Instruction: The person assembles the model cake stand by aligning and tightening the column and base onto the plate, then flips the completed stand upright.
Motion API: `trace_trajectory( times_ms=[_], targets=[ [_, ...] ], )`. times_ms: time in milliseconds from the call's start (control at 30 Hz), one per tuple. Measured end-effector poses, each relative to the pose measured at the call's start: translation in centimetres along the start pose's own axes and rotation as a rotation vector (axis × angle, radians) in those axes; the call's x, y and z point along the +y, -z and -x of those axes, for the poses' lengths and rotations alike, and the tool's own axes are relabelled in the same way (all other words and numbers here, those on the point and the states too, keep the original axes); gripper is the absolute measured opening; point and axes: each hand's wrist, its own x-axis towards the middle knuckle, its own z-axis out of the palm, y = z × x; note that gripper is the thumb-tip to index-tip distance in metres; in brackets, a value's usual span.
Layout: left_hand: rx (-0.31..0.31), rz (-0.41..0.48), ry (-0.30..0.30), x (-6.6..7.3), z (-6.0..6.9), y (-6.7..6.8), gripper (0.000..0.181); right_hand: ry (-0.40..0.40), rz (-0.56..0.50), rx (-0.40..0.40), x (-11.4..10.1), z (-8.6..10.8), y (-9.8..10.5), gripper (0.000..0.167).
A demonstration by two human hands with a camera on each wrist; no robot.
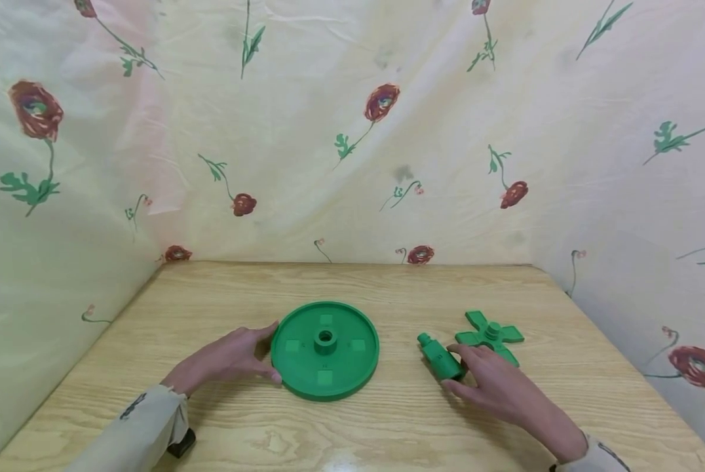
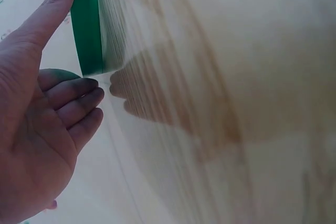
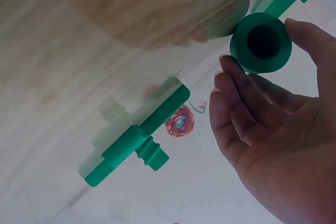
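Note:
A round green disc [image 1: 299,367] with a raised rim and a hollow central hub lies flat on the table. At its left edge my left hand [image 1: 234,355] touches the rim, thumb low and fingers higher. The left wrist view shows the thumb against the disc's side [image 2: 88,30], the other fingers loosely bent. My right hand [image 1: 500,387] pinches a green hollow cylinder [image 1: 441,359] with a narrow ribbed neck, lying on its side. Its open end [image 3: 239,53] faces the right wrist camera, between thumb and fingers. Behind that hand lies a green four-armed piece [image 1: 508,334] with a threaded stub.
The light wood-grain table [image 1: 223,288] holds these green pieces. Floral cloth [image 1: 305,131] hangs behind it and along both sides. A small black object [image 1: 181,444] shows beneath the left sleeve [image 1: 134,429].

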Motion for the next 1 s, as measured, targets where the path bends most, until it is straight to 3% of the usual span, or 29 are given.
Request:
trace_trajectory(
  times_ms=[300, 533, 733, 1000],
  targets=[
    [-0.007, 0.007, 0.012, -0.2, -0.1, 0.0, 0.110, -0.030, -0.062, -0.013, 0.2, 0.0, -0.3, 0.063],
    [-0.001, -0.003, 0.015, -0.1, 0.0, 0.0, 0.109, -0.024, -0.100, 0.015, 0.1, -0.3, -0.4, 0.043],
    [-0.001, 0.002, 0.011, -0.1, -0.1, -0.1, 0.108, 0.008, -0.120, 0.178, -0.5, -1.0, -0.5, 0.033],
    [-0.001, 0.028, 0.036, -0.1, -0.1, -0.2, 0.109, 0.240, -0.155, 0.416, -1.8, -2.9, -0.9, 0.047]
  ],
)
